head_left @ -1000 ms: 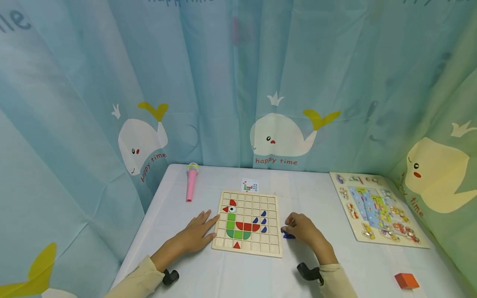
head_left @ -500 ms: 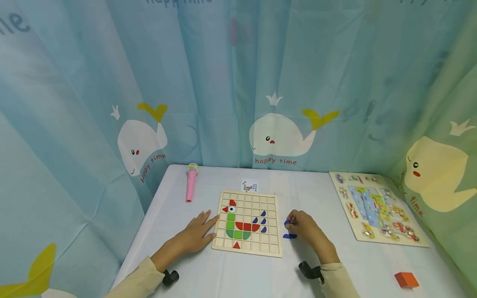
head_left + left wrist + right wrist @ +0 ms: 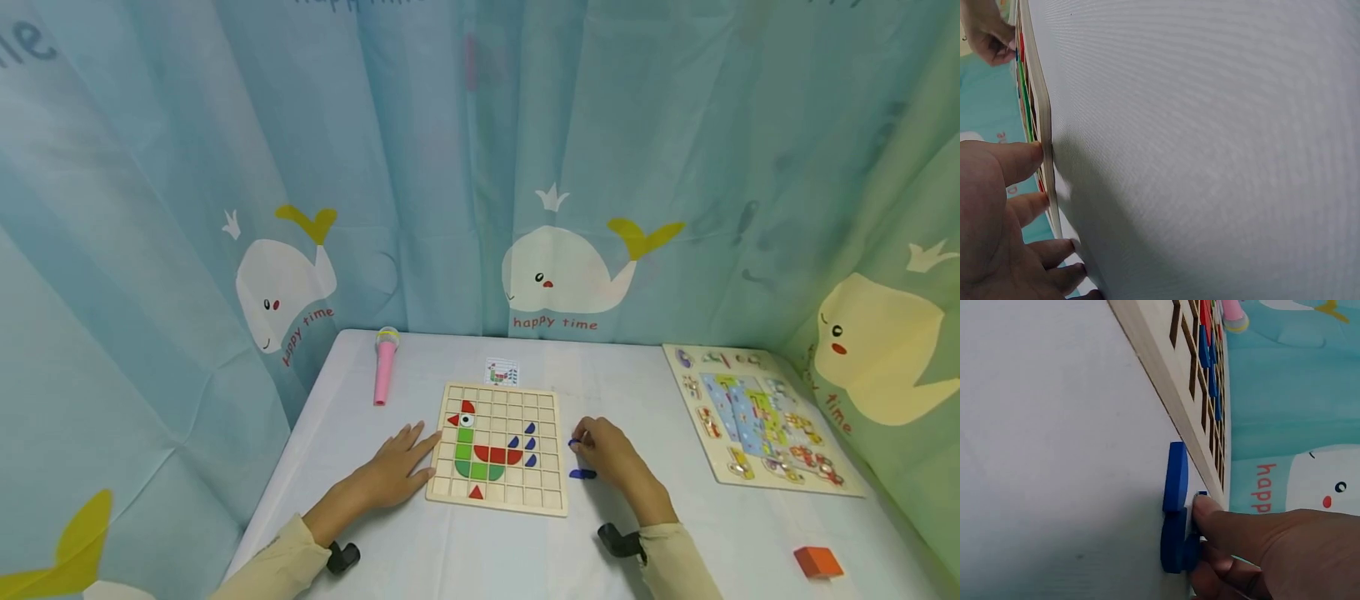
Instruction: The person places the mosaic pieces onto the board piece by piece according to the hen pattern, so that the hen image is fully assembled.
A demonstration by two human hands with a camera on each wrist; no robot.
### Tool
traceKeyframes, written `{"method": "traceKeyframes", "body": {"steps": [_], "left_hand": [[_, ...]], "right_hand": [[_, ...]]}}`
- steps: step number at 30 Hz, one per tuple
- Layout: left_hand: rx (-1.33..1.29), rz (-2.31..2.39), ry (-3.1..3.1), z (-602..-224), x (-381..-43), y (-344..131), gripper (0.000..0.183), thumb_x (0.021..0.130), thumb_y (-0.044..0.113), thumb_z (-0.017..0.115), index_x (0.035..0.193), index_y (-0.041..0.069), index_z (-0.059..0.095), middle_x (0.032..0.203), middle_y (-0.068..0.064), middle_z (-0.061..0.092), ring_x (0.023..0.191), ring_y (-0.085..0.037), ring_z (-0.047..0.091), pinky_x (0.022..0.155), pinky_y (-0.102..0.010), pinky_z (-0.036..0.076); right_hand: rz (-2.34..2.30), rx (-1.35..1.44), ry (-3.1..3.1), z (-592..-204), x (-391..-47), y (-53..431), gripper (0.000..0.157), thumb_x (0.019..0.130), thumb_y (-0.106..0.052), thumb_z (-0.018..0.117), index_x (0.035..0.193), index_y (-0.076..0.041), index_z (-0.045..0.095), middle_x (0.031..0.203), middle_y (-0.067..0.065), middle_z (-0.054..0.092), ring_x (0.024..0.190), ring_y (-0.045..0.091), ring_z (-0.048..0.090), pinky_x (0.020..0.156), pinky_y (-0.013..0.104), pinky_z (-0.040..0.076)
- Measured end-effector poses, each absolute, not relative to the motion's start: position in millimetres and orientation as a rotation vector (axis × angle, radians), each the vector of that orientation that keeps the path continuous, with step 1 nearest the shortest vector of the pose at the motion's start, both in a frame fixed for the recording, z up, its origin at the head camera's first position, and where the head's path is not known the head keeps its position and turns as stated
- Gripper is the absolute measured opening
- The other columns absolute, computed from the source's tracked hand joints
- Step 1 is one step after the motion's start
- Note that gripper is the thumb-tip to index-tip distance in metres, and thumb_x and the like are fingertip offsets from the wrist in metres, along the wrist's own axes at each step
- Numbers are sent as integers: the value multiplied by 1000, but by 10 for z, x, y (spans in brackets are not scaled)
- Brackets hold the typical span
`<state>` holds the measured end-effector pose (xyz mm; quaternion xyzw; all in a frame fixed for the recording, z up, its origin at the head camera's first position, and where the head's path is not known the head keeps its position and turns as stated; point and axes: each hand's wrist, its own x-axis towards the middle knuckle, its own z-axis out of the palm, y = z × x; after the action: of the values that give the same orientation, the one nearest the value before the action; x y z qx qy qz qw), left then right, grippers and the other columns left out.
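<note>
A wooden grid board [image 3: 496,507] lies on the table, bearing a bird figure of red, green and blue pieces. My left hand [image 3: 388,477] rests with spread fingers against the board's left edge; in the left wrist view its thumb [image 3: 1025,159] touches the rim. Just right of the board, my right hand [image 3: 617,457] pinches a small blue half-round piece [image 3: 574,442] between thumb and finger, mostly hidden by them. Below that hand, blue half-round pieces [image 3: 582,474] lie on the cloth; in the right wrist view one blue piece [image 3: 1175,477] sits beside another.
A small picture card [image 3: 502,372] showing the bird lies behind the board. A pink toy microphone [image 3: 384,375] is at the back left. An animal puzzle board [image 3: 701,433] lies at right, and an orange block [image 3: 818,563] at the front right.
My right hand has picked a blue half-round piece from the others and moved it slightly away from me, turning it flatter. The left hand stays on the board's edge.
</note>
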<state>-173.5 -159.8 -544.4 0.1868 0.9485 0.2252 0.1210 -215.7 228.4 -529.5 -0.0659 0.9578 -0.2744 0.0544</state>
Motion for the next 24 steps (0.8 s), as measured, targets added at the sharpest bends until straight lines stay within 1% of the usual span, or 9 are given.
{"method": "traceKeyframes", "body": {"steps": [2,4,9,13,18,24], "left_hand": [[549,660,2770,-5458,-1742,-1602,62,109,36,58,165,18,40,172,-20,27,161,-44,20,128,-63,22],[552,660,2768,-5465,-1748,-1605,62,109,37,58,165,18,40,172,-20,27,161,-44,20,128,-63,22],[552,650,2771,-5469,-1762,-1614,63,109,38,58,165,18,39,172,-20,27,161,-44,20,128,-63,23],[544,654,2774,-5467,-1760,-1615,63,108,37,59,165,18,40,172,-20,28,161,-44,21,127,-63,23],[537,645,2775,-5476,-1761,-1616,62,108,37,58,165,18,40,173,-19,27,161,-43,20,127,-63,23],[536,649,2766,-5452,-1765,-1615,62,109,37,58,165,19,38,173,-19,26,161,-43,19,128,-64,22]], "right_hand": [[-825,-204,2925,-5289,-2163,2275,5,100,-7,71,101,-2,69,89,8,62,79,19,56,69,37,52],[-817,-176,2935,-5287,-2171,2276,7,101,-9,70,100,-2,70,89,7,64,79,19,56,69,37,52],[-846,-92,2974,-5331,-2217,2328,11,101,-10,70,100,2,69,91,13,62,79,22,58,67,38,52],[-858,-36,2994,-5362,-2270,2358,11,99,-7,70,102,4,68,93,17,61,79,24,59,67,38,52],[-846,24,2962,-5346,-2290,2347,14,98,-11,73,99,3,68,92,15,61,80,24,58,68,37,50],[-834,34,2963,-5304,-2267,2306,18,97,-13,75,98,4,70,91,15,61,78,23,57,68,37,51]]}}
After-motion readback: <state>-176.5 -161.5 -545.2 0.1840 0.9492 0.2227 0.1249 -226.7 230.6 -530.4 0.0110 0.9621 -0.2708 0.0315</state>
